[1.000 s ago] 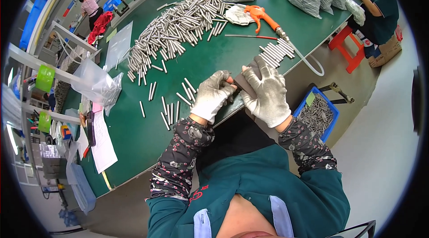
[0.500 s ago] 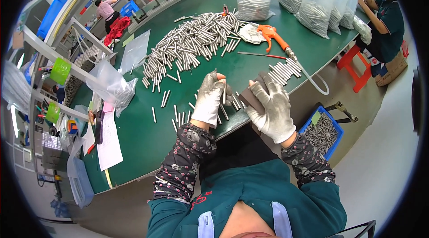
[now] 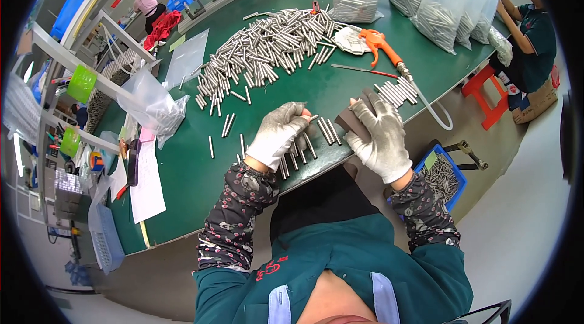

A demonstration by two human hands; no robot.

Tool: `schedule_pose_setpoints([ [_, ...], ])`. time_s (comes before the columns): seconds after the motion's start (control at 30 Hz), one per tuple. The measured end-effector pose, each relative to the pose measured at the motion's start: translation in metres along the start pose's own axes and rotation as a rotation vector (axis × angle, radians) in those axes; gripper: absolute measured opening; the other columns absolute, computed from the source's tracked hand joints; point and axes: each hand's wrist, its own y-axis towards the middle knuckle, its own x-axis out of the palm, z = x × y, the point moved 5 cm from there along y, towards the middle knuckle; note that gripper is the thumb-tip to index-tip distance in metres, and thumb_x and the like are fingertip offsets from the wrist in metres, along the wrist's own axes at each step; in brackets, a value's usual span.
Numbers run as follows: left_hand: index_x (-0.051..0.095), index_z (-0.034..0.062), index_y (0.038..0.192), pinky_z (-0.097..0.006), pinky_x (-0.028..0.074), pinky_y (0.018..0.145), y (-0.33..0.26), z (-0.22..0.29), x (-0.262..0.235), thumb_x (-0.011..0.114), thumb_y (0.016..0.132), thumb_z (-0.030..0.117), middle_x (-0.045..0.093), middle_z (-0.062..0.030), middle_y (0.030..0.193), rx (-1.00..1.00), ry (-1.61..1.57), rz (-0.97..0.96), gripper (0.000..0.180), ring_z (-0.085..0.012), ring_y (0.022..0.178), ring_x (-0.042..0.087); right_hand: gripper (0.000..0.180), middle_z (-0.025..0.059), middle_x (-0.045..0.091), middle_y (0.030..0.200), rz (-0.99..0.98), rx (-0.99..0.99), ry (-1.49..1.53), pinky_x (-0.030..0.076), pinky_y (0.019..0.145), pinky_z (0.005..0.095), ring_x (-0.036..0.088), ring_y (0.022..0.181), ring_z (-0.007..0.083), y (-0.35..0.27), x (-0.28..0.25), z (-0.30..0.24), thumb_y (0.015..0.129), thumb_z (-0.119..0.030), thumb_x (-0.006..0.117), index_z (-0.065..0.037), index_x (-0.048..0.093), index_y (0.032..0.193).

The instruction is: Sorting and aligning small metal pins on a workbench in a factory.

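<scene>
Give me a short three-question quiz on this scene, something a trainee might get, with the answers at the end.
1. Multiple choice: what does the right hand hold?
A) a red cup
B) a dark brown block
C) a folded newspaper

2. True or false: neither of the person's two hands is holding the orange air gun.

3. Fill in the missing word: of the person's two hands, the ____ one is nearer the blue bin of metal pieces.

Key: 1. B. 2. True. 3. right.
</scene>
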Motion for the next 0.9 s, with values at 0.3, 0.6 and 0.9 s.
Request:
schedule_pose_setpoints([
  [0.3,0.054,0.0003,0.124,-0.017,0.04,0.065,0.003,-0.012,-0.006,0.055,0.092,0.013,0.061,-0.0005,0.089,0.292,0.157,-0.125,0.034,-0.0035,0.07,0.049,0.054,0.0234,0.052,0.125,-0.037,-0.092,0.0,0.041,0.093,0.0473,0.054,0.106,0.0384,0.009,-0.008,-0.005,0.068,-0.027,0.067,-0.009,0.061,0.119],
  [0.6,0.059,-0.003,0.11,-0.029,0.049,0.073,-0.01,0.009,-0.008,0.057,0.092,0.014,0.066,-0.0094,0.092,0.304,0.651,-0.076,0.025,-0.0164,0.081,0.06,0.054,0.0237,0.052,0.124,-0.081,-0.272,0.056,0.042,0.091,0.0471,0.055,0.105,0.0383,0.014,-0.022,-0.025,0.068,-0.027,0.068,-0.008,0.061,0.118],
  [0.9,0.058,-0.0007,0.11,-0.036,0.05,0.082,-0.024,0.007,-0.007,0.053,0.09,0.01,0.064,-0.0177,0.102,0.489,0.621,-0.12,0.023,-0.0327,0.093,0.063,0.038,0.0203,0.053,0.121,-0.017,-0.315,-0.074,0.046,0.079,0.0432,0.058,0.093,0.0329,0.035,-0.022,-0.026,0.075,-0.021,0.067,-0.007,0.062,0.11],
])
